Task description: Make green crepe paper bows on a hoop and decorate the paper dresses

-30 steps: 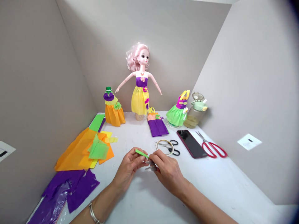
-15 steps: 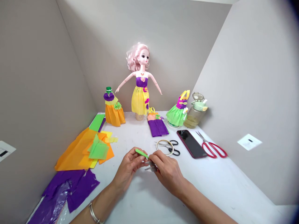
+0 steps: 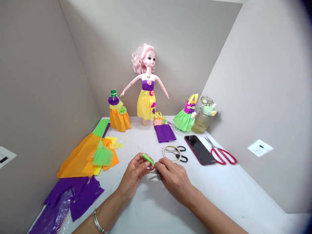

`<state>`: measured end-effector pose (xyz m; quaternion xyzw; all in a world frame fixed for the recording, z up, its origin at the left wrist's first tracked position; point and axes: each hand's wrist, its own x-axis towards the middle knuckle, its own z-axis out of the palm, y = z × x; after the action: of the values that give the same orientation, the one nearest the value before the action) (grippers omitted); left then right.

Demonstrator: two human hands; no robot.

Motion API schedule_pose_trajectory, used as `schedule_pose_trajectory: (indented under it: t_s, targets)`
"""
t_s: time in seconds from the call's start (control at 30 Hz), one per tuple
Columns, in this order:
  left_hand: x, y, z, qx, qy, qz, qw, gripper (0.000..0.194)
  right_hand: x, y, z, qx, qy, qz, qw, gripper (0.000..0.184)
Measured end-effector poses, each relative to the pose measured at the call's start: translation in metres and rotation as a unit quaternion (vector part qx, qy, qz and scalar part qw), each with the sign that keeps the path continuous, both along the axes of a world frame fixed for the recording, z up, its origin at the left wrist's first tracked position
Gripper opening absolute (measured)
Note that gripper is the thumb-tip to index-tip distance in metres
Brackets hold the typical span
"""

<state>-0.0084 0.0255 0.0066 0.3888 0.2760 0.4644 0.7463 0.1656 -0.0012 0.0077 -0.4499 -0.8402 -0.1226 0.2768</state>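
My left hand (image 3: 134,175) is closed on a narrow folded strip of bright green paper (image 3: 147,158), which slants down toward the other hand. My right hand (image 3: 174,177) pinches the strip's lower end between thumb and fingers. Tucked in that same hand are small metal snips (image 3: 155,177); their blades point left, below the strip, and the handle is hidden by the palm. Both hands are close together above the white table (image 3: 156,208). Just beyond them lie black-handled scissors (image 3: 183,159) with a roll of tape (image 3: 164,155) on top.
A doll (image 3: 147,86) in a purple and yellow dress stands at the back. Small paper dresses (image 3: 119,120) (image 3: 184,121) flank it, and a purple one (image 3: 165,133) lies flat. Coloured sheets (image 3: 80,156) cover the left side. A phone (image 3: 200,149), red scissors (image 3: 220,156) and bottle (image 3: 202,120) are right.
The green strip has tilted a little more steeply and shows more of its face. The blades have shifted slightly left and down. Both hands have barely moved.
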Motion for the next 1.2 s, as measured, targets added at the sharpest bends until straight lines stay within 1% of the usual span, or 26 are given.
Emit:
schedule_pose_trajectory:
  t_s: [0.13,0.4,0.47,0.53,0.63,0.7,0.83,0.97,1.2]
  targets:
    - [-0.0006,0.0,-0.0001,-0.003,0.006,0.002,1.0,0.011,-0.0004,-0.0002,-0.0009,0.017,0.005,0.003,1.0,0.019]
    - [-0.0003,0.0015,0.0,-0.002,0.004,0.008,1.0,0.012,-0.0005,0.0015,-0.0025,-0.008,0.006,0.006,1.0,0.021]
    - [-0.0002,0.0017,-0.0014,0.0,0.001,0.012,1.0,0.012,-0.0008,0.0022,-0.0007,-0.026,0.035,0.017,0.999,0.022]
    - [-0.0002,0.0021,-0.0025,0.008,0.004,0.014,1.0,0.01,-0.0008,0.0027,0.0018,-0.063,0.08,0.029,0.994,0.02]
    - [0.0,0.0029,-0.0032,0.021,0.022,0.011,0.999,0.009,-0.0003,0.0032,0.005,-0.131,0.15,0.036,0.979,0.011]
    - [0.0001,0.0033,-0.0033,0.028,0.033,0.009,0.999,0.009,-0.0001,0.0038,0.0059,-0.16,0.186,0.034,0.969,0.007]
    - [0.0008,0.003,-0.0034,0.04,0.047,0.005,0.998,0.008,-0.0003,0.0052,0.0055,-0.169,0.222,0.033,0.96,0.006]
    - [0.0022,0.0019,-0.0034,0.041,0.061,0.008,0.997,0.01,-0.0013,0.0058,0.0046,-0.163,0.22,0.036,0.961,0.01]
    - [0.003,0.0022,-0.0056,0.056,0.071,0.008,0.996,0.011,-0.0014,0.0076,0.0026,-0.199,0.23,0.039,0.952,0.015]
